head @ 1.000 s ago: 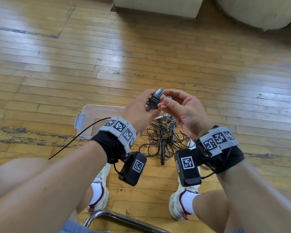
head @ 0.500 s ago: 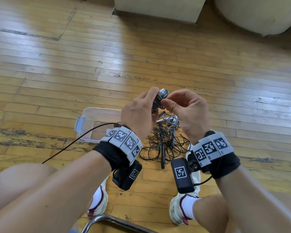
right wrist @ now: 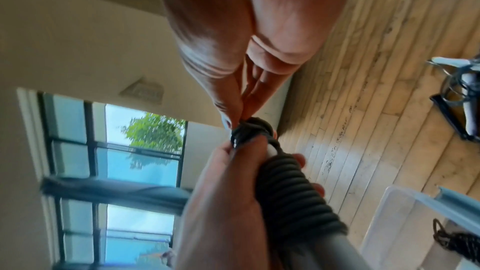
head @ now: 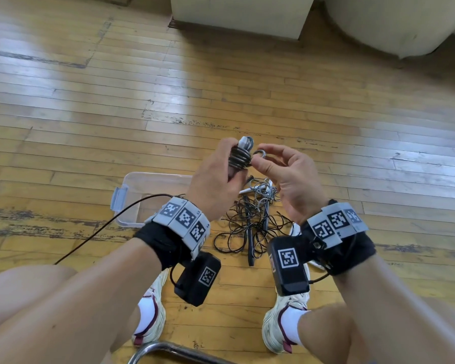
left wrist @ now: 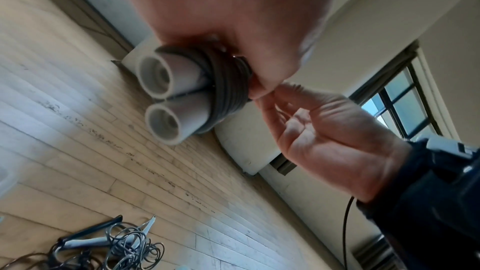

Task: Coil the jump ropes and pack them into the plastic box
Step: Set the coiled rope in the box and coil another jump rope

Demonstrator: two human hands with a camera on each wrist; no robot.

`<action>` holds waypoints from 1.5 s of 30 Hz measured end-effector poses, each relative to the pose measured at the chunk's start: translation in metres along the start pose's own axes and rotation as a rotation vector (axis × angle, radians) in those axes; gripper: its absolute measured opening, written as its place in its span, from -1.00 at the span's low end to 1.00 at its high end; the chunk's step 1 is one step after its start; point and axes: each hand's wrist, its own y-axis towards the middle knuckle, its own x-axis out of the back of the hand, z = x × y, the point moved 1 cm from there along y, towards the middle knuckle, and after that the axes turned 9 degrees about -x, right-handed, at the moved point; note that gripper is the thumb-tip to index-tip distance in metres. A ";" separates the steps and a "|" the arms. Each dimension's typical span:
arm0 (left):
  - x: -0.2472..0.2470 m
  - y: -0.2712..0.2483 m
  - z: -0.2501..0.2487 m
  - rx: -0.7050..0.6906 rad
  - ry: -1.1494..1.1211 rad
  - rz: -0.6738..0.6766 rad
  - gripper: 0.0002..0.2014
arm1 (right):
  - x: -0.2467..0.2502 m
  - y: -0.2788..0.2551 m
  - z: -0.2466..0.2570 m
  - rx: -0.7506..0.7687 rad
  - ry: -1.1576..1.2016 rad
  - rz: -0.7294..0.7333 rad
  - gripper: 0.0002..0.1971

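Head view, from left to right: the clear plastic box (head: 153,187) sits on the wooden floor (head: 63,114), then the left hand (head: 216,179) grips the coiled jump rope (head: 241,156), its dark cord wound tightly around two grey handles (left wrist: 166,98) held side by side. Just beside it, the right hand (head: 286,177) pinches the loose end of the cord (head: 260,153) between thumb and fingertips, right against the coil. Below both hands, a tangle of uncoiled ropes (head: 252,219) lies on the floor beside the box.
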 end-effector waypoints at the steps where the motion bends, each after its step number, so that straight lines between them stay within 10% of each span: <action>1: 0.001 0.001 0.001 -0.007 -0.008 -0.038 -0.64 | 0.001 0.000 0.001 -0.028 0.026 0.018 -0.54; 14: -0.006 -0.001 0.003 0.028 -0.093 -0.023 -0.60 | -0.004 0.002 -0.006 0.090 -0.212 -0.046 -0.82; 22: 0.008 0.009 -0.005 0.160 -0.290 -0.049 -0.86 | -0.007 -0.001 -0.003 -0.160 -0.383 0.067 -0.81; 29: 0.015 0.013 0.009 0.365 -0.290 -0.074 -0.85 | -0.004 -0.005 -0.002 0.064 -0.639 0.030 -0.87; 36: -0.003 0.005 0.011 0.102 0.121 0.082 -0.66 | -0.005 -0.006 0.000 0.230 -0.639 -0.006 -0.91; 45: -0.004 0.001 0.003 -0.027 0.081 0.110 -0.54 | -0.003 -0.004 0.003 0.134 -0.377 0.027 -0.82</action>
